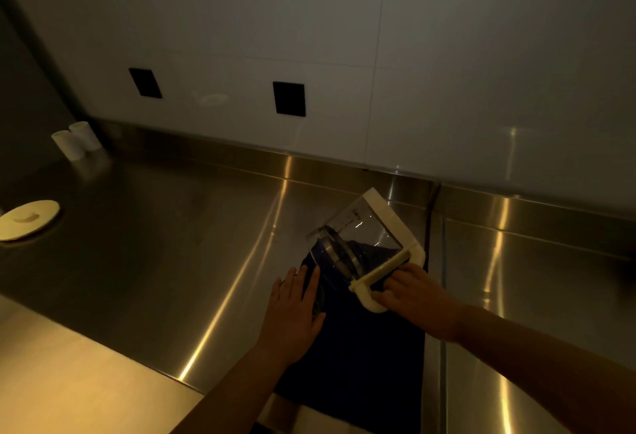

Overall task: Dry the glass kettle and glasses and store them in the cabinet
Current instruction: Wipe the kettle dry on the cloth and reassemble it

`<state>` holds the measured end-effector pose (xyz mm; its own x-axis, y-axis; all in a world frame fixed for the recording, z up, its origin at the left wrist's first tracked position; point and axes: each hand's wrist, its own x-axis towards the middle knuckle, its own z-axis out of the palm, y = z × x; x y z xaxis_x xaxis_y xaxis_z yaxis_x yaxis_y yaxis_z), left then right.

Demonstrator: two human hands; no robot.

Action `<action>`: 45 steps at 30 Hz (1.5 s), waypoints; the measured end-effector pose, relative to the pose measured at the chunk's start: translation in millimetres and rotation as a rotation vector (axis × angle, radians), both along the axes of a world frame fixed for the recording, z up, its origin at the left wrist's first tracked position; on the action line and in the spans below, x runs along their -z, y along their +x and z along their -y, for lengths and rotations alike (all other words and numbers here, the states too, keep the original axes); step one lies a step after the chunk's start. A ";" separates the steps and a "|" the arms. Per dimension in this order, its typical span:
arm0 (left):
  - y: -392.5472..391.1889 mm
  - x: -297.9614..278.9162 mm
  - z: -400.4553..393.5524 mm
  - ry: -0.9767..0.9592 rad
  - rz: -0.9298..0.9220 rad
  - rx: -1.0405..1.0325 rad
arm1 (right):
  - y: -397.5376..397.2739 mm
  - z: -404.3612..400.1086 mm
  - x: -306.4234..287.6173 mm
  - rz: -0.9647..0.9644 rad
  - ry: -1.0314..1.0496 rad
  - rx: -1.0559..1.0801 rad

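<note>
Tilted glass kettle point(358, 241) in right hand point(416, 292)

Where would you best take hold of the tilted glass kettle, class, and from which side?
By the cream handle of the glass kettle, coming from the near right, where the right hand grips it; the glass body looks smooth, and the handle points toward the person.

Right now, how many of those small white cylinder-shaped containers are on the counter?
2. Both stand at the counter's far left corner: one white container in front, the other white container just behind it. More may lie outside the view.
</note>
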<state>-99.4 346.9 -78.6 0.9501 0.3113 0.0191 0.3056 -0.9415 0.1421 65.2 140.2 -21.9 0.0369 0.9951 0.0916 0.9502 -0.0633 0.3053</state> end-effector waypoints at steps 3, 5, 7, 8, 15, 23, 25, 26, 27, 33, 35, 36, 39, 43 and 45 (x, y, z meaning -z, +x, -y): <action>0.8 0.8 0.0 0.014 -0.008 -0.001 | 0.7 0.4 5.8 -0.030 0.017 0.021; 1.3 1.9 -0.5 0.010 -0.008 -0.006 | -0.8 -0.5 9.5 -0.066 0.029 0.034; 1.4 2.6 -0.9 0.008 -0.012 -0.002 | -3.4 -2.3 12.8 -0.097 0.059 0.045; 1.6 3.1 -1.1 0.008 -0.010 -0.002 | -4.8 -2.9 14.1 -0.105 0.075 0.055; 2.7 4.6 -1.3 0.025 -0.009 -0.012 | -15.5 0.6 21.0 -0.177 0.223 0.218; 2.6 2.9 -1.0 0.026 -0.017 -0.012 | -32.7 -0.6 32.0 -0.255 0.232 0.218; 2.6 1.4 -0.4 0.020 -0.021 -0.014 | -39.5 -4.2 35.8 -0.223 0.156 0.170; 2.4 0.7 0.0 0.018 -0.022 -0.014 | -42.2 -6.7 36.8 -0.203 0.120 0.153; 2.2 0.1 0.1 0.016 -0.021 -0.016 | -43.7 -9.0 37.1 -0.181 0.090 0.141; 2.0 -1.9 0.5 0.020 -0.035 -0.015 | -43.8 -17.0 39.7 -0.040 -0.130 0.116; 2.3 -1.3 0.7 0.010 -0.035 -0.015 | -42.6 -22.2 40.0 -0.005 -0.206 0.131; 2.4 -0.8 0.7 0.008 -0.036 -0.015 | -42.2 -24.9 41.0 0.023 -0.227 0.137; 3.1 0.4 -0.1 0.026 -0.040 -0.017 | -36.8 -29.6 53.3 0.107 -0.263 0.071; 3.2 1.4 -0.9 0.037 -0.038 -0.015 | -31.5 -34.8 60.3 0.045 -0.255 0.048; 2.6 1.7 -1.0 0.037 -0.036 -0.016 | -30.6 -35.2 59.3 0.017 -0.240 0.053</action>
